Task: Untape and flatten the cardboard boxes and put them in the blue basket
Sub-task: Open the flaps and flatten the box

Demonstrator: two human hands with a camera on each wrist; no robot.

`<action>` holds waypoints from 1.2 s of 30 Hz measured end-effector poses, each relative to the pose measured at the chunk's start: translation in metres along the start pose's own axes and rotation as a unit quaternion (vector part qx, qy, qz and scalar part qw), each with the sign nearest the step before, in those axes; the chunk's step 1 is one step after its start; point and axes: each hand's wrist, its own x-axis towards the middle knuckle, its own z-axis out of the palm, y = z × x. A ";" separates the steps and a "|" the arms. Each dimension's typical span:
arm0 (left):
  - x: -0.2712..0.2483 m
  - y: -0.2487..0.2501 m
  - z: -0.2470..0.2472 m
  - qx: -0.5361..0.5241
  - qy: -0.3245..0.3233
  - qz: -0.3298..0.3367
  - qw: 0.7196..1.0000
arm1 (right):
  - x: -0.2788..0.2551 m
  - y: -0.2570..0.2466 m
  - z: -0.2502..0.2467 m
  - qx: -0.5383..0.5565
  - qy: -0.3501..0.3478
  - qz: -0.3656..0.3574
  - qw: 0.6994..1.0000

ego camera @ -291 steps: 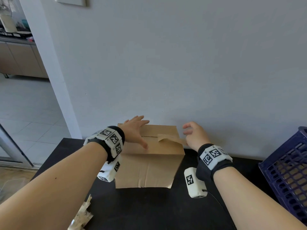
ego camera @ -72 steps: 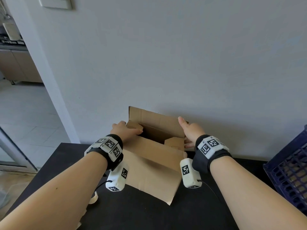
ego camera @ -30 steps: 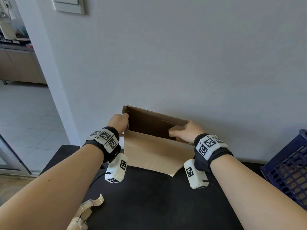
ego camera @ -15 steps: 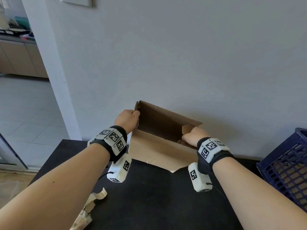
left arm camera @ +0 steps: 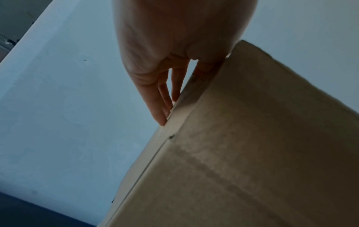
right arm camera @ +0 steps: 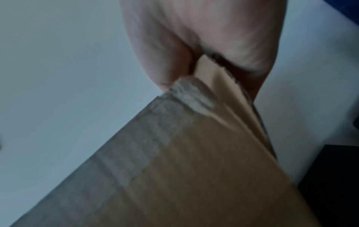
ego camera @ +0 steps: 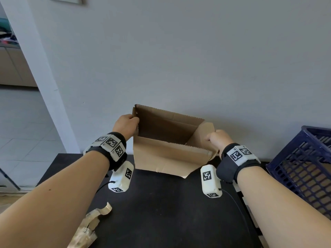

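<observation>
- Cardboard box (ego camera: 168,154), open at the top and held up tilted over the far side of the black table (ego camera: 161,212), right in front of the wall (ego camera: 179,51).
- Left hand (ego camera: 126,125) has its grip on the box's left edge, fingers lying along the outside of that edge.
- Right hand (ego camera: 219,139) is pinching the flap on the box's right end, grip closed tight on the cardboard.
- Blue basket (ego camera: 304,163) sits on the table well right of the box, flattened cardboard already visible through its side.
- Crumpled tape (ego camera: 87,228) lies on the table near-left of the box.
</observation>
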 end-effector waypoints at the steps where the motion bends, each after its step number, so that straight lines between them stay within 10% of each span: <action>1: 0.000 0.000 0.000 -0.002 -0.003 0.007 1.000 | 0.000 0.001 -0.002 0.003 -0.003 -0.005 1.000; 11: -0.017 0.014 0.011 0.019 -0.082 0.088 0.993 | -0.011 -0.002 -0.022 -0.060 -0.037 -0.090 0.993; 23: -0.042 0.022 0.028 0.129 -0.208 0.122 0.962 | -0.028 0.030 -0.047 -0.180 -0.130 0.064 0.973; 36: -0.044 0.026 0.052 -0.091 -0.071 0.118 0.986 | -0.045 0.032 -0.057 0.022 -0.039 0.001 0.999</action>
